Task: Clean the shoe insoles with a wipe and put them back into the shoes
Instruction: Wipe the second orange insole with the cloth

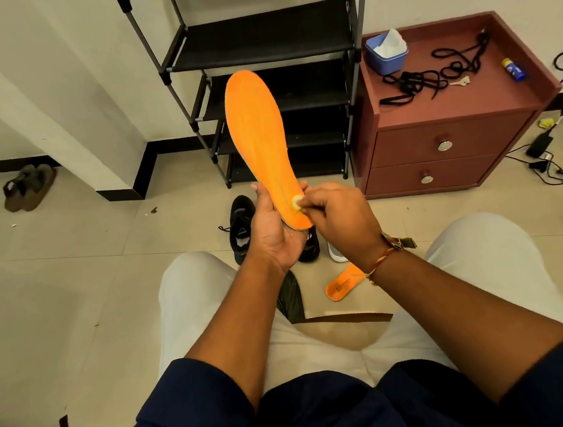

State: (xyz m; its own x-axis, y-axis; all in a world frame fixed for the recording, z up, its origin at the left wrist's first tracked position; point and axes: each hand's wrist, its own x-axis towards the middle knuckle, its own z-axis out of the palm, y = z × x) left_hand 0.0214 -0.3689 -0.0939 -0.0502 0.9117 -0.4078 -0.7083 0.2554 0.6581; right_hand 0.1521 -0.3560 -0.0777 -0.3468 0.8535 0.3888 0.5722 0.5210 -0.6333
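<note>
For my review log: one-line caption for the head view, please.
Seated person's left hand holds an orange insole upright while the right hand presses a small wipe wad to its heel.

An orange insole [257,136] stands upright, a wadded wipe [297,202] against its heel; a second insole [340,288] lies near-right of the black shoe [241,224].

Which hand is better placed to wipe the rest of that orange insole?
The right hand: it pinches the wipe against the insole near the heel, while the left hand grips the heel end and holds the insole up.
</note>
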